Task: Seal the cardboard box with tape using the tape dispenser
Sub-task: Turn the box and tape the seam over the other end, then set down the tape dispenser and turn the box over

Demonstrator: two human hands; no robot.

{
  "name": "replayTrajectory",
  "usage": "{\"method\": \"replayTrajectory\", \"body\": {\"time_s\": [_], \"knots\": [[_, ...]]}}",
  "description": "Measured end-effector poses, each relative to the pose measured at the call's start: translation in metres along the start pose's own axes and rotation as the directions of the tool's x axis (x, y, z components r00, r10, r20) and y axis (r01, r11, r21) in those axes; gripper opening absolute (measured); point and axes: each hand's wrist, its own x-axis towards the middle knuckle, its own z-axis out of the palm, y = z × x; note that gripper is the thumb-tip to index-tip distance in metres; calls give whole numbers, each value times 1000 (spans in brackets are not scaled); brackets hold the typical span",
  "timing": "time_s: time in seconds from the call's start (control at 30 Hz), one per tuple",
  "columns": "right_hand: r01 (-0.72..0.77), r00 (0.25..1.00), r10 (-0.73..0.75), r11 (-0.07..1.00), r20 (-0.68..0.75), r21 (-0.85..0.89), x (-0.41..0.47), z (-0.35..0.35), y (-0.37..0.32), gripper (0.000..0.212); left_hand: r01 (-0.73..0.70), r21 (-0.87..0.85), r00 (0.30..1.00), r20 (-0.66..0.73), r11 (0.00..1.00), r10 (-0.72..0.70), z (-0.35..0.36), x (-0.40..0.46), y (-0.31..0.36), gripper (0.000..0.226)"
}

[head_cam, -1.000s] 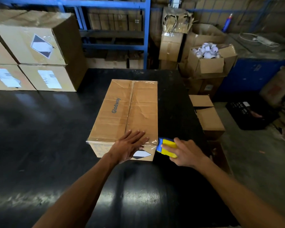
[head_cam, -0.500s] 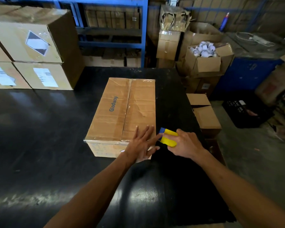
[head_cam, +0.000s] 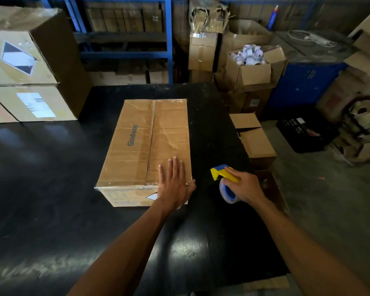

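The cardboard box [head_cam: 145, 144] is plain brown with blue "Glodway" lettering and a black-and-white diamond label on its near side. The tape dispenser [head_cam: 224, 175] is yellow and blue; the table [head_cam: 51, 178] glossy black

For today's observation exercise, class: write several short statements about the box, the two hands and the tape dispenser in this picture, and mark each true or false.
1. The left hand lies flat on the cardboard box. True.
2. The right hand holds the tape dispenser. True.
3. The tape dispenser is pressed against the box. False: it is off the box, to its right, over the black table.
4. The dispenser is red. False: it is yellow and blue.
5. The box reads "Glodway". True.
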Motion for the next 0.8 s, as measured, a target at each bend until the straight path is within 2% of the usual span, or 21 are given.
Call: {"method": "replayTrajectory", "body": {"time_s": [0.1, 0.27, 0.37, 0.5, 0.63, 0.7, 0.8], "knots": [[-111, 994, 110, 993, 13, 45, 4, 7, 9, 47, -27, 1, 998, 64, 1000, 27, -6, 3, 1, 82], [-125, 992, 126, 990, 13, -58, 15, 31, 33, 40, -28, -20, 992, 125, 999, 30, -5, 10, -2, 84], [-209, 977, 206, 976, -54, -63, 20, 44, 50, 37, -28, -22, 988, 150, 999, 31, -8, 10, -2, 91], [-289, 949, 285, 957, -136, -17, 17, 51, 70, 25, -29, -36, 984, 176, 999, 35, -12, 10, -2, 81], [-309, 938, 306, 951, -165, 6, 15, 54, 82, 25, -18, -53, 985, 172, 998, 26, -11, 9, -3, 83], [-331, 934, 323, 943, -150, -30, 17, 53, 77, 27, 40, -117, 990, 141, 992, -24, -11, 10, -1, 87], [-303, 948, 285, 944, -143, -128, 21, 43, 60, 37, 250, -229, 968, 87, 941, -236, -13, 10, 8, 103]]}}
